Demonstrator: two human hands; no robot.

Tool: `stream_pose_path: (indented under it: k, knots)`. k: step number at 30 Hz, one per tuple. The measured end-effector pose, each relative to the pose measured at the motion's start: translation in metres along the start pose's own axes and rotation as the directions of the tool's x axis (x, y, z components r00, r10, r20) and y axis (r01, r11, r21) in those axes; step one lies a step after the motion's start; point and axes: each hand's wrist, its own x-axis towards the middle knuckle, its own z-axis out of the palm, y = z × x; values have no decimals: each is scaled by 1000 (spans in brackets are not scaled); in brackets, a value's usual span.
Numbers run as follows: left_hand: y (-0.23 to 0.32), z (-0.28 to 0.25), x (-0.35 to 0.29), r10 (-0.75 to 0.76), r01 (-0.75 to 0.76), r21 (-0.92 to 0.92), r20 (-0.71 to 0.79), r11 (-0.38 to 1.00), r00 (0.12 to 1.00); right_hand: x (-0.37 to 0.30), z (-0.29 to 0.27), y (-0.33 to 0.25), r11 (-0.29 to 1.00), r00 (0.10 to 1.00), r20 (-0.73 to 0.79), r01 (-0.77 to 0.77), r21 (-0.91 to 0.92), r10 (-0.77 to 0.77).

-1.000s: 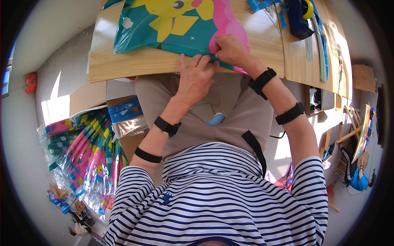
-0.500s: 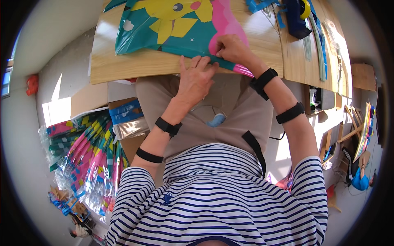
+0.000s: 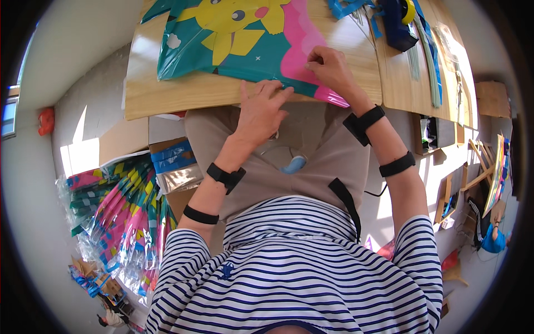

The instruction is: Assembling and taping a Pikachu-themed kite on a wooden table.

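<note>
A glossy plastic sheet (image 3: 267, 58), printed with a yellow cartoon figure on green with a wavy pink border, lies on the wooden table in front of me. My left hand (image 3: 260, 111) rests at its near edge, fingers stretched out and touching the film, thumb apart below the table edge. Over the pink part, my right hand (image 3: 331, 67) is closed with its fingertips pinched together. Whatever is between those fingertips, if anything, is too small to make out. The sheet's near right corner reaches the table edge under my right wrist.
At the far right of the table (image 3: 183, 97) stand a dark blue tape dispenser (image 3: 401, 42) with yellow tape and long thin strips (image 3: 433, 72). Printed plastic sheets (image 3: 119, 211) are heaped at lower left, beside a cardboard box (image 3: 181, 197). Other people are at the picture's edges.
My right hand has moved a little right and away from the near edge, still pinched. The sheet's near right corner lies wider and flatter. My left hand has shifted only slightly.
</note>
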Motion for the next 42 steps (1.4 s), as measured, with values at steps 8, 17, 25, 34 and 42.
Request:
stream_pose_path:
  k: [8,17,25,34,42]
  knots:
    - [-49,-17,-6,-132,107,-114,-245,988,960,-90,-49,14,969,998,-45,-52,-243,42]
    - [-43,-19,-7,-96,129,178,-180,976,979,-114,-46,-9,950,996,-12,80,-300,-88]
    - [-35,-13,-18,-89,105,149,-110,983,990,-138,-40,-25,787,990,28,129,-603,-140]
    - [-31,-10,-20,-68,88,151,-132,985,989,-134,-46,-2,710,926,-53,249,-659,-374]
    - [-61,-31,-25,-128,146,140,-128,979,983,-129,-50,-38,787,910,-56,322,-526,-410]
